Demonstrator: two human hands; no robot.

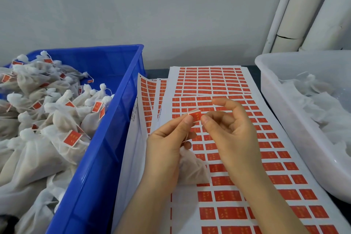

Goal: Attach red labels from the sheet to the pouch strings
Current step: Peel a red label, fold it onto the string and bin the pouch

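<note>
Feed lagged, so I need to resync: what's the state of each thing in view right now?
Red label: off the sheet, pinched between both hands.
Left hand: pinches the label, holds the pouch below.
Right hand: pinches the label's other edge.
Pouch: gripped at the neck by the left hand.
Label sheet: flat, partly used, labels missing near left.
Blue crate: piled with labelled pouches.
White tub: holds pouches, no labels visible.

Pouch [191,169] half behind left hand [165,150]; print on label [196,115] illegible.
</note>
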